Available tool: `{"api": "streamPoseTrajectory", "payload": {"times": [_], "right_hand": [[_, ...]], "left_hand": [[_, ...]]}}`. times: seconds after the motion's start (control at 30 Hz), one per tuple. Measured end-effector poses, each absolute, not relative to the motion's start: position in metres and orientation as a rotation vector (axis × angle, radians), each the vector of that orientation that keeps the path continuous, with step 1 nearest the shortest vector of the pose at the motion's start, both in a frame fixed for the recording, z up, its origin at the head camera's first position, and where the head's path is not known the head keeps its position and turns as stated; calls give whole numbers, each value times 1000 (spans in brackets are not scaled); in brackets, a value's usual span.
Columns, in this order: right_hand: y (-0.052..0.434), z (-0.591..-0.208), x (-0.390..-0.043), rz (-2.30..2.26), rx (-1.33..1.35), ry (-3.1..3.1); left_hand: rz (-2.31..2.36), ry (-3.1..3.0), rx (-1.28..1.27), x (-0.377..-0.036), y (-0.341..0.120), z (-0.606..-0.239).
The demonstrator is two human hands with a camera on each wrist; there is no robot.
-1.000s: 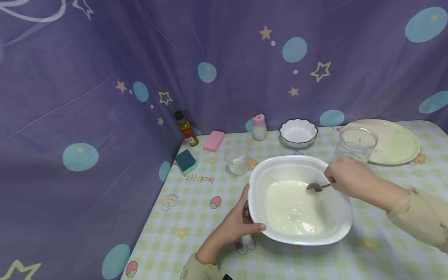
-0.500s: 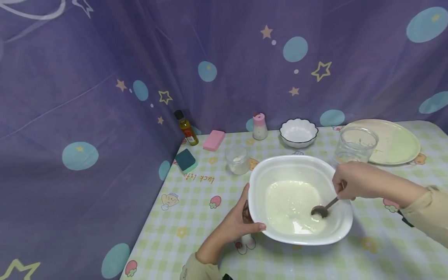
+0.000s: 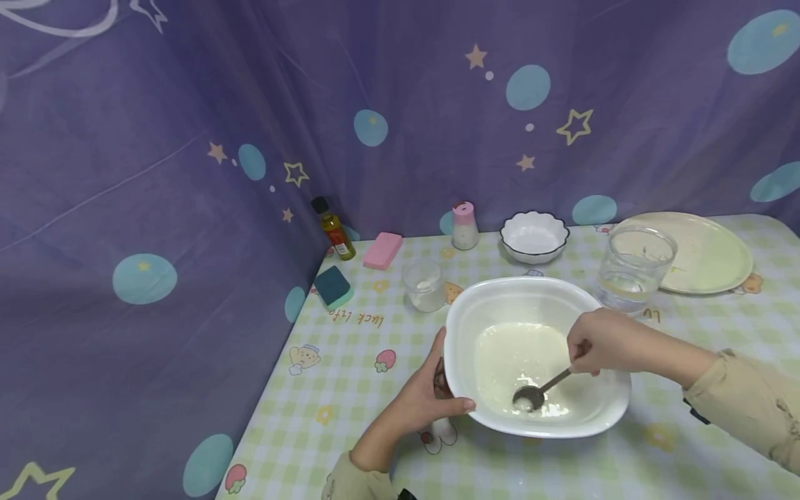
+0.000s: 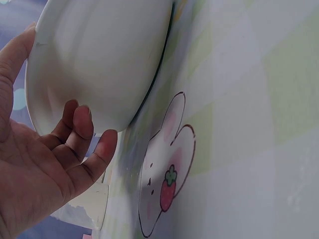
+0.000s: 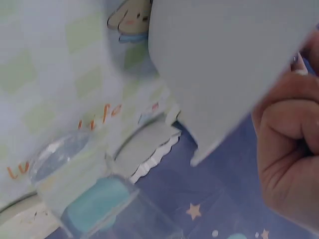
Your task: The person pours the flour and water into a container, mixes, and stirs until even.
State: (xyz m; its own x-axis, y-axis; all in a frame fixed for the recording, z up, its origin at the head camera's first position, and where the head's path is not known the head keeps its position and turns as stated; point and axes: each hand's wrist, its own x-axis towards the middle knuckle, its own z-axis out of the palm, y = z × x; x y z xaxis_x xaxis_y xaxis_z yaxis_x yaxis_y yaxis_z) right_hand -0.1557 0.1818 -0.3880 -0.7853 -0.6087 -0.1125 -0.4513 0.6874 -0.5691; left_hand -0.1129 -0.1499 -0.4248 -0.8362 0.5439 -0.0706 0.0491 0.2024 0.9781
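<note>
A white bowl (image 3: 531,300), squarish with rounded corners, holds a pale, creamy liquid (image 3: 506,354) with small bubbles on top. My left hand (image 3: 421,396) steadies its left side, thumb over the rim. In the left wrist view, the bent fingers (image 4: 82,124) of that hand lie along the bowl's outer wall (image 4: 114,55). My right hand (image 3: 609,342) grips a dark metal spoon (image 3: 553,382) by its handle above the right part of the bowl. The spoon's head dips into the liquid near the front. In the right wrist view, curled fingers (image 5: 289,119) show beside the bowl's rim.
Behind the bowl stand a clear glass jar of water (image 3: 631,285), a pale oval plate (image 3: 712,253), a scalloped dish (image 3: 534,239), a pink-topped shaker (image 3: 464,229) and a small cup of white powder (image 3: 425,292). Sponges (image 3: 382,251) and an oil bottle (image 3: 336,232) sit back left.
The spoon has swept from the bowl's far right side toward the front, then left through the liquid, the right hand moving with it. Left hand and bowl have stayed in place.
</note>
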Motion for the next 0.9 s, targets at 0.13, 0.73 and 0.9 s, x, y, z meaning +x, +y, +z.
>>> {"api": "streamPoseTrajectory", "payload": {"times": [0.13, 0.73, 0.9], "right_hand": [[173, -393, -156, -801, -901, 2705], [179, -390, -168, -714, -742, 2899], [193, -382, -167, -633, -755, 2904]], "left_hand": [[1671, 2081, 550, -112, -150, -425], [1678, 2072, 561, -112, -150, -426], [1669, 2092, 543, -112, -151, -426]]}}
